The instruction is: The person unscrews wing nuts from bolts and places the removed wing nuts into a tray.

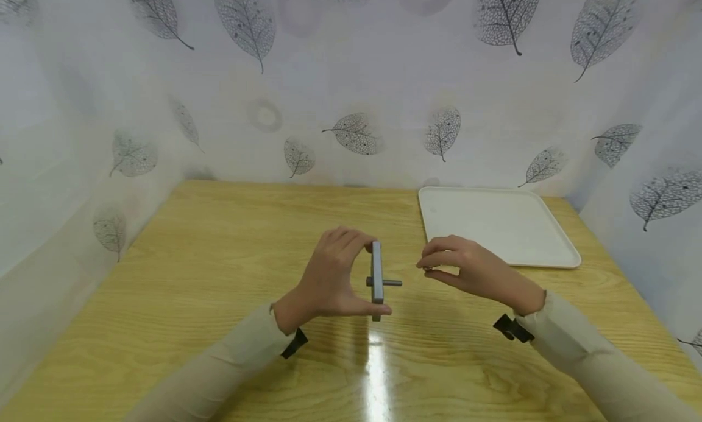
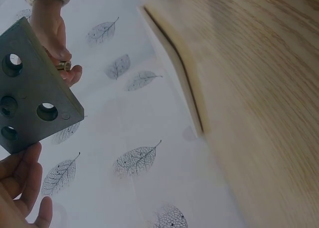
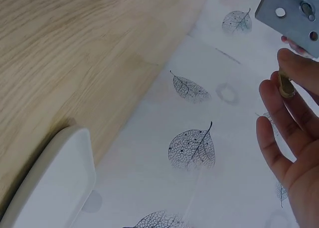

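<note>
Sleeved forearms framed my view; my left hand (image 1: 329,276) held the flat grey drilled metal plate (image 1: 376,280) on edge above the desk's (image 1: 219,276) middle. My right hand (image 1: 471,270) pinched a small brass part (image 3: 284,84) just beside it; a loose pinch risked dropping it.

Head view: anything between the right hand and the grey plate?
Only the bolt sticking out of the grey plate toward the right hand; beyond its tip, open air.
</note>
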